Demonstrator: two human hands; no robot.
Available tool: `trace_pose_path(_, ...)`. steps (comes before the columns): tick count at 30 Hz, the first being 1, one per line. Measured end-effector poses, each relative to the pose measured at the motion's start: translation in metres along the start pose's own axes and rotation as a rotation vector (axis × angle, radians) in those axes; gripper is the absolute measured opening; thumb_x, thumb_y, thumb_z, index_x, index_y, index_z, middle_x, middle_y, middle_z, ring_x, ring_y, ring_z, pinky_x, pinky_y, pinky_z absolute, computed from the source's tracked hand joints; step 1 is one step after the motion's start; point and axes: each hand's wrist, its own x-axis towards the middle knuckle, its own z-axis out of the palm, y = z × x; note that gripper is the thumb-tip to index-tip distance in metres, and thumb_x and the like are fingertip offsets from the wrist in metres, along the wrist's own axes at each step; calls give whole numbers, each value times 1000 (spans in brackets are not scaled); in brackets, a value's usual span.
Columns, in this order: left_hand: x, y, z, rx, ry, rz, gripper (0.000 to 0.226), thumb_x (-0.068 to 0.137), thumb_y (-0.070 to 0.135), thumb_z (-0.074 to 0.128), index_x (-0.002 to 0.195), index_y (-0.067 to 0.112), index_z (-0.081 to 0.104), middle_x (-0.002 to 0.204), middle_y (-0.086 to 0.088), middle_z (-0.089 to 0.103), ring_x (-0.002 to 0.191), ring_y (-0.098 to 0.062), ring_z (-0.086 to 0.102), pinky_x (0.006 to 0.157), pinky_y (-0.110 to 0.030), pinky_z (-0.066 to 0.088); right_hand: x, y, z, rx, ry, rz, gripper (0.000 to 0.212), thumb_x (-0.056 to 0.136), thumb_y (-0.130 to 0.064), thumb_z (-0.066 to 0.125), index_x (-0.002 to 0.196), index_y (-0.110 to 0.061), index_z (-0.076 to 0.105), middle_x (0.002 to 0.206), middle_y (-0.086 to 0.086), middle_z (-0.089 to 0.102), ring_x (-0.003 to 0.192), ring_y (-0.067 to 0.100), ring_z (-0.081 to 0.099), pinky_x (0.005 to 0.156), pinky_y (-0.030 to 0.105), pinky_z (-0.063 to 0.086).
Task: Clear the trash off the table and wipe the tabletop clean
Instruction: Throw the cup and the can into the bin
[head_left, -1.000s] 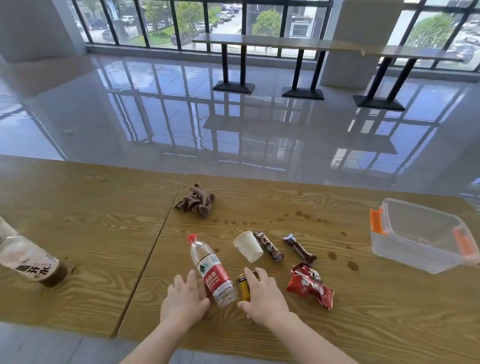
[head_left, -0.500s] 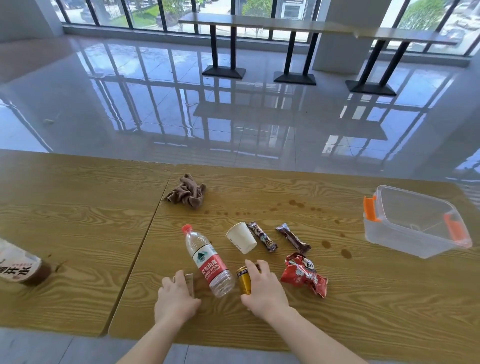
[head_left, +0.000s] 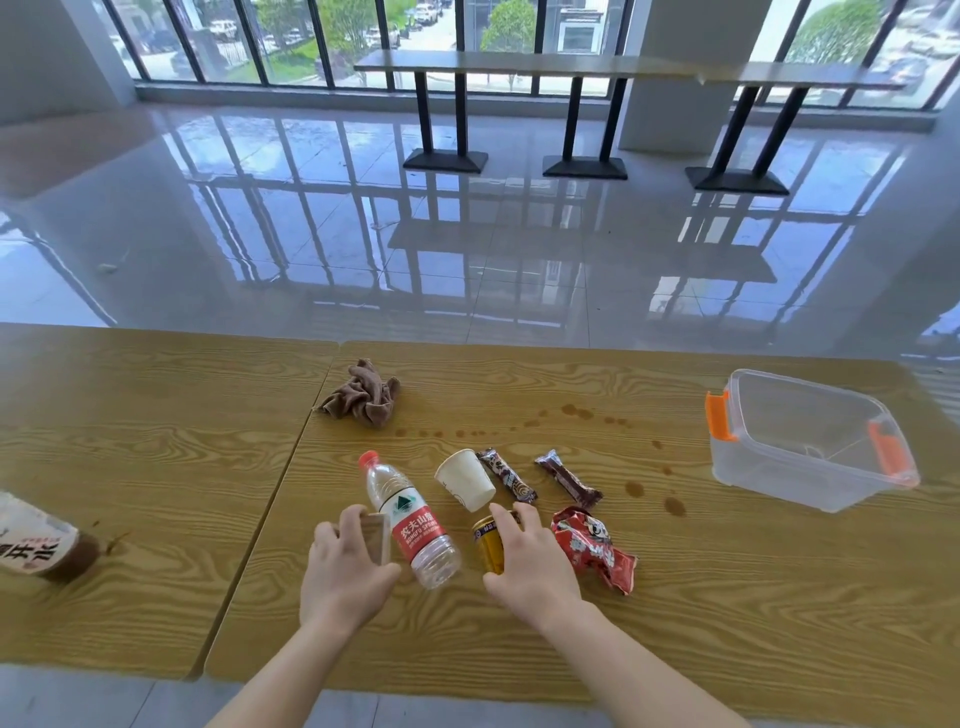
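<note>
Logged left-hand fingers (head_left: 349, 519) curled round small clear cup (head_left: 375, 538) and right-hand fingers (head_left: 525, 519) curled over gold can (head_left: 487, 545), likely to lift both as trash.
Between them: water bottle (head_left: 410, 519) lying flat, label "NONGFU SPRING".
Just beyond: paper cup (head_left: 465, 480), patterned bar wrapper (head_left: 506, 475), dark bar wrapper (head_left: 569, 478).
Just right: red snack bag (head_left: 592, 548).
Farther out: brown cloth (head_left: 363, 400) for wiping, spill spots (head_left: 634, 488) on worktop (head_left: 519, 649).
Well right: clear bin (head_left: 810, 441), probably for trash.

Hidden & cut-off bits

Brown-drink bottle (head_left: 36, 540) is getting cut by the left edge, cap end not showing. Right hand (head_left: 530, 561) is gripping and covering much of the gold can (head_left: 491, 545), its label too small to read. Left hand (head_left: 345, 566) is curling round a small clear item (head_left: 376, 535), too see-through to ID. Table (head_left: 727, 623) is running off both sides.
</note>
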Motion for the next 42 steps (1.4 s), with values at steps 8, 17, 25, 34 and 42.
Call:
trace_pose_path(8,-12,62,2,17,-7,160,74,66,42,68,130,29,34,108,-3,42,94,-22,48,73,-34,47,-14,19,-32,-12,91,-6,85,82,-29,68,152,-32,20,158,0,19,127,30,43,92,36,49)
trace_pose_path(17,-19,104,12,-1,-125,454,74,65,35,67,133,29,36,114,-1,42,100,-21,48,76,-31,43,-52,25,-48,8,223,193,83,80,-31,66,149,-33,22,157,1,19,126,30,44,96,38,47)
trace_pose_path(25,-63,139,36,66,-286,698,79,67,38,67,136,31,31,112,0,41,102,-18,46,81,-32,49,-129,52,-38,79,359,392,85,80,-36,71,149,-34,22,156,4,24,127,30,45,97,39,47)
trace_pose_path(34,-177,205,117,118,-514,885,79,67,39,67,137,30,32,122,-2,40,112,-22,46,90,-34,49,-254,147,-19,187,424,690,84,78,-39,72,146,-36,23,150,-2,27,122,28,48,92,41,49)
trace_pose_path(42,-294,245,216,184,-622,988,76,68,39,64,137,33,33,114,1,42,104,-18,46,77,-26,41,-367,255,8,254,419,840,82,78,-39,69,146,-34,24,147,1,27,117,29,51,88,36,49)
